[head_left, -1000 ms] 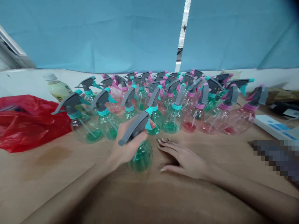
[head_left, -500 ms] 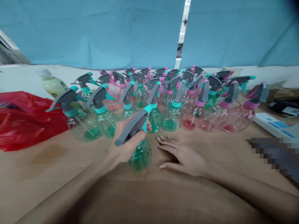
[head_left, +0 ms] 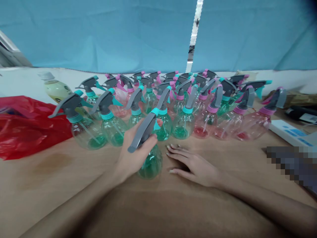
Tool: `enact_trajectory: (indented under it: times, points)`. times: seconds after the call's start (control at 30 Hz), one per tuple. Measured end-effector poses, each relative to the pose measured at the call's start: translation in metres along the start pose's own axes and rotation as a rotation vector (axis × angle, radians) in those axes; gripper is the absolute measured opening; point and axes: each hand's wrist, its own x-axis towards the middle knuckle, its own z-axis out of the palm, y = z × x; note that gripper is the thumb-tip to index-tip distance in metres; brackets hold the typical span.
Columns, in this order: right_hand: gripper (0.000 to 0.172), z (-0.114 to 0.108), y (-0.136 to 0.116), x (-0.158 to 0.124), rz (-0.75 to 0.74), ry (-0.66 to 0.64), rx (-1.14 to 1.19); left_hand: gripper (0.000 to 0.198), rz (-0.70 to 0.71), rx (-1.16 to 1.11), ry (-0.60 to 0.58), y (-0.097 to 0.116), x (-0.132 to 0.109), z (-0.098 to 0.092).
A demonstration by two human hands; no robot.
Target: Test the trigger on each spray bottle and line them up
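My left hand [head_left: 132, 152] is wrapped round the neck of a green spray bottle [head_left: 151, 163] with a grey and turquoise trigger head. The bottle stands on the table in front of me, and its collar is hidden by my fingers. To its right, my right hand [head_left: 193, 165] lies palm down on the wooden tabletop, fingers stretched out and holding nothing. Just beyond my hands is a row of similar spray bottles; a green one [head_left: 182, 127] and a pink one [head_left: 201, 127] are among the nearest.
More green and pink spray bottles crowd behind that row. On the left lie a red plastic bag [head_left: 29, 129] and a pale bottle with a white cap [head_left: 55, 87]. A white box [head_left: 288, 132] and a blurred-out dark object [head_left: 292, 165] sit at the right.
My left hand has shifted the held spray bottle slightly right, and its trigger head stands a little more upright. My right hand stays in place.
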Motion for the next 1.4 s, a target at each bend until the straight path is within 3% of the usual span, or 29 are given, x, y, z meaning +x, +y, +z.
enact_trajectory:
  times: [0.5, 0.7, 1.0, 1.4]
  points:
    - [0.059, 0.0003, 0.0007, 0.0001, -0.013, -0.001, -0.034, 0.023, 0.001, 0.075, -0.025, -0.0033, 0.0008, -0.0041]
    - [0.060, -0.0003, -0.0001, 0.0000, -0.010, -0.015, -0.061, 0.010, 0.023, 0.108, 0.004, -0.0040, 0.0007, -0.0036]
    - [0.060, 0.0010, 0.0009, 0.0001, -0.017, -0.008, -0.067, 0.029, 0.023, 0.021, -0.065, 0.0005, 0.0013, -0.0029]
    - [0.060, 0.0003, 0.0009, 0.0001, -0.019, -0.009, -0.073, 0.024, 0.003, 0.063, -0.049, 0.0000, 0.0012, -0.0047]
